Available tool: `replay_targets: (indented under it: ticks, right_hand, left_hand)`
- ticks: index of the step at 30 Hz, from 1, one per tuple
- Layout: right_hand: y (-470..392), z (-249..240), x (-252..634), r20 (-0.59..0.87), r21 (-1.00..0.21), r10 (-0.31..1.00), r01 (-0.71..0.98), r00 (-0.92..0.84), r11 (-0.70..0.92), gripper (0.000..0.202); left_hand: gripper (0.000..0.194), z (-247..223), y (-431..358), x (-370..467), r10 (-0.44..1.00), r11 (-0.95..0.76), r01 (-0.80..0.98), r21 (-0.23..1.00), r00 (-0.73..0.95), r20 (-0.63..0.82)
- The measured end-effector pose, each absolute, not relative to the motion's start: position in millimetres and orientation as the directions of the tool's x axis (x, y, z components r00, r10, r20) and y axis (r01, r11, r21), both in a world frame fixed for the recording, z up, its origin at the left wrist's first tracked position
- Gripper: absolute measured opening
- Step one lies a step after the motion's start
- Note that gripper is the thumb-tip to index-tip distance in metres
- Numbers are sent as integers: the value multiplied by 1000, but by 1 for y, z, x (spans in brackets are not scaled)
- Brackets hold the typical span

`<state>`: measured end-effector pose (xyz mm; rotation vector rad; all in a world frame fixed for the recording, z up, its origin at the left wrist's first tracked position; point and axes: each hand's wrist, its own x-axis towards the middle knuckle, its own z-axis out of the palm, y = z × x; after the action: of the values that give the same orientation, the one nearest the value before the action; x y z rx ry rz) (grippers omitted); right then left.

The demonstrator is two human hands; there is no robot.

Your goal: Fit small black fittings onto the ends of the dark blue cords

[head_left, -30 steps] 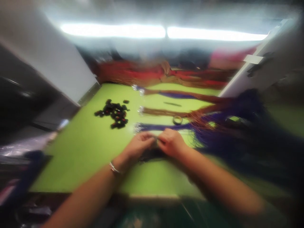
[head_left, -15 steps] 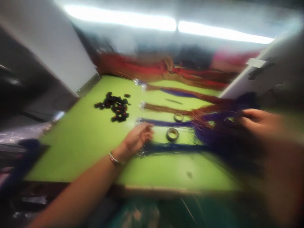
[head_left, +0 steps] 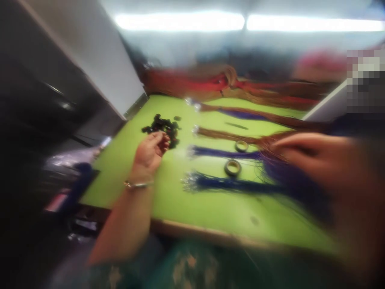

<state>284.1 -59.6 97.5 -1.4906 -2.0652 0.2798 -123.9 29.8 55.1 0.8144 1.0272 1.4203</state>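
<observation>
2 lit tubes (head_left: 180, 21) span the far side of the room above the green table (head_left: 168, 192). The blue bundle (head_left: 231, 183), purple bundle (head_left: 221, 152) and brown bundle (head_left: 225, 134) of wires lie on it, long axes left to right, shiny ends (head_left: 190, 181) pointing left. Right hand (head_left: 309, 152): at right over the wires, fingers drawn together; grip cannot be told. Left hand (head_left: 150, 152): at the black parts (head_left: 164, 123) at left, fingers curled; grip cannot be told. 2 tape rolls (head_left: 232, 174) lie between bundles.

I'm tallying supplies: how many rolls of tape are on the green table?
2: the far roll between brown wires and purple wires; the near roll between purple wires and blue wires. Others may be hidden.
</observation>
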Motion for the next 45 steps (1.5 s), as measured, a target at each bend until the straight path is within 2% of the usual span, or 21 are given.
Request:
replay_targets:
  ticks: [2, 4, 6, 8, 11, 14, 16, 18, 22, 28, 31, 34, 36, 38, 40, 43, 45]
  right_hand:
    - [-50, 104, 200, 146, -456, 913, 793, -381, 403, 17]
    - [-44, 93, 137, -14, -390, 896, 827, -445, 404, 17]
    - [-39, 72, 102, -117, -349, 894, 861, -433, 371, 18]
    - [-33, 52, 91, -169, -334, 892, 876, -419, 349, 16]
    - [-26, 38, 96, -193, -400, 891, 862, -410, 310, 13]
    - [-23, 40, 102, -187, -527, 903, 815, -388, 241, 12]
    - [-23, 43, 103, -123, -581, 930, 785, -346, 215, 13]
    - [-25, 47, 104, -24, -611, 954, 759, -299, 223, 13]
    - [-28, 56, 106, 88, -684, 970, 694, -228, 225, 10]
    - [-30, 63, 113, -7, -818, 988, 570, -153, 83, 14]
    - [-31, 63, 116, -30, -853, 991, 520, -129, 42, 18]
    - [-34, 63, 117, -33, -881, 993, 472, -115, 26, 17]
    - [-35, 62, 118, -12, -889, 993, 456, -113, 41, 16]
    - [-34, 60, 119, 11, -888, 994, 456, -111, 60, 14]
    - [-33, 58, 120, 38, -879, 995, 470, -96, 79, 14]
    - [-33, 57, 120, 77, -872, 995, 479, -66, 99, 17]
    - [-34, 57, 118, 95, -877, 994, 467, -57, 111, 20]
  left_hand:
    - [15, 49, 39, -141, 962, -65, -180, 981, -274, 14]
    - [21, 41, 47, -154, 926, -56, 106, 993, -366, 91]
    - [24, 33, 53, -162, 932, 7, 378, 926, -339, 132]
    - [23, 27, 56, -162, 949, 23, 496, 868, -284, 137]
    - [17, 20, 58, -154, 966, 7, 553, 833, -218, 137]
    - [21, 16, 56, -142, 958, -124, 660, 741, -114, 262]
    - [23, 14, 55, -135, 936, -254, 736, 627, 23, 352]
    - [22, 11, 54, -130, 921, -324, 780, 536, 131, 366]
    - [22, 8, 52, -122, 922, -325, 835, 444, 176, 345]
    - [27, 9, 48, -117, 914, -338, 875, 346, 218, 342]
    - [32, 12, 48, -120, 932, -300, 855, 422, 169, 321]
    - [30, 22, 45, -121, 958, -226, 732, 643, 48, 283]
    - [28, 31, 38, -118, 986, -142, 506, 851, -4, 167]
    - [32, 41, 27, -110, 999, -14, 176, 984, 51, 5]
    - [35, 47, 17, -98, 975, 136, -89, 987, 187, -117]
    - [33, 50, 5, -79, 903, 325, -229, 918, 362, -229]
    - [30, 49, 1, -70, 884, 376, -298, 877, 400, -243]
